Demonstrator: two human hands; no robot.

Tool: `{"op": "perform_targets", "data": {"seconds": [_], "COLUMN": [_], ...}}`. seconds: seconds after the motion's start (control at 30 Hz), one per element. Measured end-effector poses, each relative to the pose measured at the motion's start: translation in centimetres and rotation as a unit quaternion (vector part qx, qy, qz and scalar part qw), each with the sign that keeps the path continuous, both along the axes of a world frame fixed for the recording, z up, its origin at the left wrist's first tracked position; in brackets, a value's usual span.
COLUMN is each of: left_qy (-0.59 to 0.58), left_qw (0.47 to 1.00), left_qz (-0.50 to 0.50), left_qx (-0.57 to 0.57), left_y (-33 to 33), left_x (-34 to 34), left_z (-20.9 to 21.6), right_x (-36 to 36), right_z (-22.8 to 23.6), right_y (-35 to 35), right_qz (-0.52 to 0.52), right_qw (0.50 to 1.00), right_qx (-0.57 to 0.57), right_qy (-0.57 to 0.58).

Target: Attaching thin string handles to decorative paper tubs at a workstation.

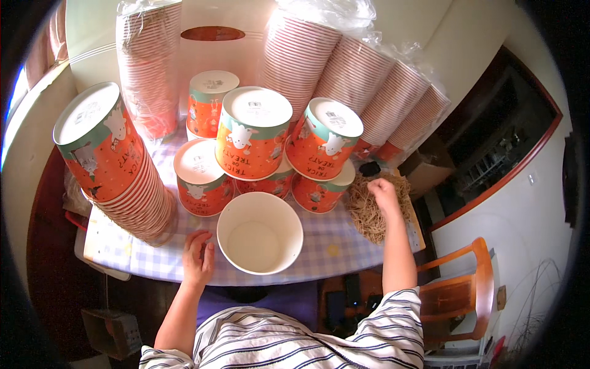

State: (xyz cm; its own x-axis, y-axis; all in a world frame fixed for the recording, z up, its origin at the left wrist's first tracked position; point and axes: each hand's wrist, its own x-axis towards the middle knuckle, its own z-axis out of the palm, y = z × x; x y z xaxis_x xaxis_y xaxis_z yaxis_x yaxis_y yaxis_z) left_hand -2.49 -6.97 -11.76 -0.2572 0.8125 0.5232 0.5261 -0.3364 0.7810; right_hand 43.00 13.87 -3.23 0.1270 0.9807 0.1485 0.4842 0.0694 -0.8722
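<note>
An empty white-lined paper bucket [259,237] stands mouth up at the table's front edge. Just left of it, my left hand [198,255] rests by the table edge with loosely bent fingers, apart from the bucket and holding nothing. Over on the right lies a heap of tan shredded paper [369,218]. My right hand [384,195] is at this heap, its fingers pinched together on some strands, though the fingertips are partly hidden. A small black object [369,169] lies at the heap's far side.
Upturned orange paper buckets [255,138] are stacked behind the open one. A nested bucket stack [117,166] leans at the left. Plastic-wrapped stacks [301,55] line the back on the checked tablecloth [313,258]. A wooden chair [458,289] stands at right.
</note>
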Motion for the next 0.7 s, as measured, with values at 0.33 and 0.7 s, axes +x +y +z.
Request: {"op": "perform_targets", "data": {"seconds": [0.33, 0.7], "left_qy": [0.020, 0.022], "left_qw": [1.000, 1.000], "left_qz": [0.004, 0.003], "left_qx": [0.010, 0.010], "left_y": [-0.1, 0.0], "left_x": [-0.1, -0.3], "left_z": [-0.2, -0.3], "right_x": [-1.7, -8.4], "right_z": [15.4, 23.8], "right_y": [-0.7, -9.1], "right_qz": [0.111, 0.226], "right_qw": [0.951, 0.944], "right_qx": [0.096, 0.162], "right_qy": [0.272, 0.180]}}
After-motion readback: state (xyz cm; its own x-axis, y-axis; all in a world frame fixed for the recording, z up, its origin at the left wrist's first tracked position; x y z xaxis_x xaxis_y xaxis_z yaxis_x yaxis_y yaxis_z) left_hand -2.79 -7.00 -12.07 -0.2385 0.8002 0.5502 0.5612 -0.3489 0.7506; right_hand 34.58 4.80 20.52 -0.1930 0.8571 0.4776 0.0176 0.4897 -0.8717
